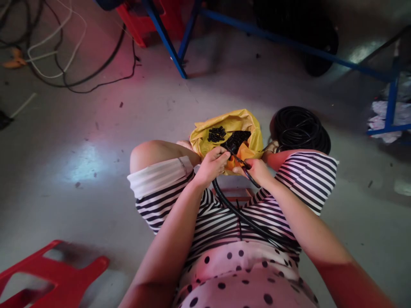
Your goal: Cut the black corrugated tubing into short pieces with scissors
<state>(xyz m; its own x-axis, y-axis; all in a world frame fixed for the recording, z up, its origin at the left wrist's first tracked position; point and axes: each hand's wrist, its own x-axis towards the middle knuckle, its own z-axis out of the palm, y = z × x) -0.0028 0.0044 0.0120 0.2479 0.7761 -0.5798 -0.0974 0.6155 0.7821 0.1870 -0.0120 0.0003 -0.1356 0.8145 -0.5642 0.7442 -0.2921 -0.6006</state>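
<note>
My left hand (211, 164) is closed around a black corrugated tube (236, 211), which hangs below it and runs across my lap to the right. Scissors (251, 176) with black and orange handles are gripped in my right hand (260, 170); their blades point up-left to the tube's end by my left fingertips. Whether the blades touch the tube, I cannot tell. Beneath both hands an open yellow bag (247, 117) sits on the floor between my legs. Short black tube pieces (216, 134) lie inside it. Right of the bag rests a large coil of black tubing (300, 130).
A red stool (64, 273) stands at the lower left, another red stool (154, 21) at the top. Blue metal frame legs (167, 38) cross the far side. Loose cables (93, 81) lie on the floor at upper left. Crumpled white material (382, 115) is at far right.
</note>
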